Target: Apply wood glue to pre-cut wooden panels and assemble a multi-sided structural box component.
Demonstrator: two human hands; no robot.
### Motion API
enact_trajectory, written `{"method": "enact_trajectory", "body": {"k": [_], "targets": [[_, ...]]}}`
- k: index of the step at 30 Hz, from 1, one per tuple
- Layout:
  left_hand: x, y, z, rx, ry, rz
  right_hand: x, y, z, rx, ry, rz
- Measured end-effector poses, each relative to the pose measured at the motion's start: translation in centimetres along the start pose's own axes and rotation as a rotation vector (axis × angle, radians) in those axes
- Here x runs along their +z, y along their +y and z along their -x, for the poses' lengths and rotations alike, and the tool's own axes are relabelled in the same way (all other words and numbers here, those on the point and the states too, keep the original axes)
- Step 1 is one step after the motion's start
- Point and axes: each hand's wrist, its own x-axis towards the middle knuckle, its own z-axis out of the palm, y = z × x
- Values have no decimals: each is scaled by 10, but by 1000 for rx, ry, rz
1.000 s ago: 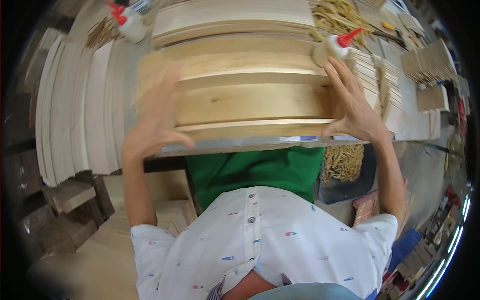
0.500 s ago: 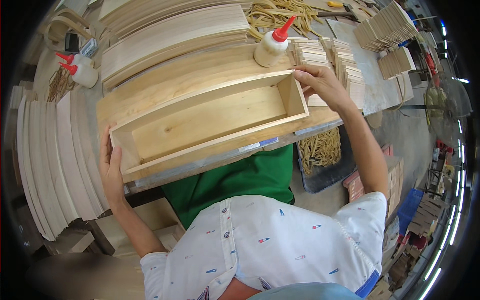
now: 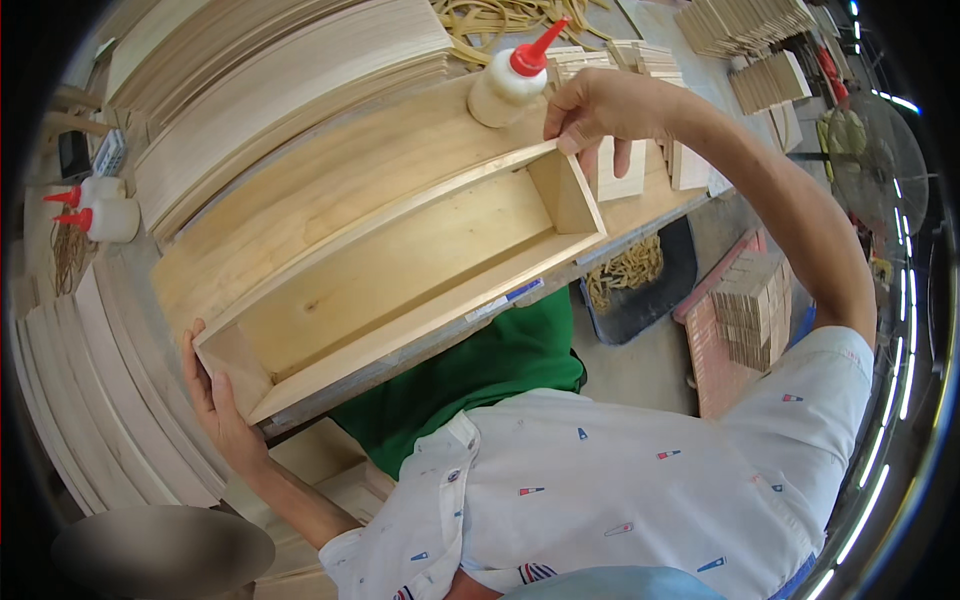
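A long, shallow, open-topped wooden box lies slantwise along the near edge of the workbench. My left hand grips its left end, thumb on the near side and fingers round the far side. At the far right corner my right hand reaches over from above, thumb and fingers closed on the rim. Just beyond that corner stands a white squeeze bottle with a red pointed cap. A flat wooden board lies on the bench beyond the box.
Stacked long planks fill the back, with more upright planks at left. Two red-capped bottles stand at far left. Small wooden pieces are stacked at back right. A black tub of yellowish strips sits below the bench.
The view has tilted, and the box appears more slanted, lower at left. My right elbow has swung out and up, and that hand now bends over the box's corner. Both hands keep hold.
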Motion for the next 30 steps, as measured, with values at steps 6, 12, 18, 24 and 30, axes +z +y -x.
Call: {"method": "enact_trajectory", "body": {"k": [6,12,18,24,30], "targets": [[1,-3,1,-18,25,20,-6,21,-4,-85,-62,-54],[-11,-8,8,-36,46,65,24,64,13,-288,225,-369],[-22,-12,20,5,-110,91,55,75,45,-284,195,-395],[-23,-22,39,-98,70,237,78,92,37,-309,163,-416],[-6,-50,41,-99,143,237,96,116,40,-323,275,-558]]}}
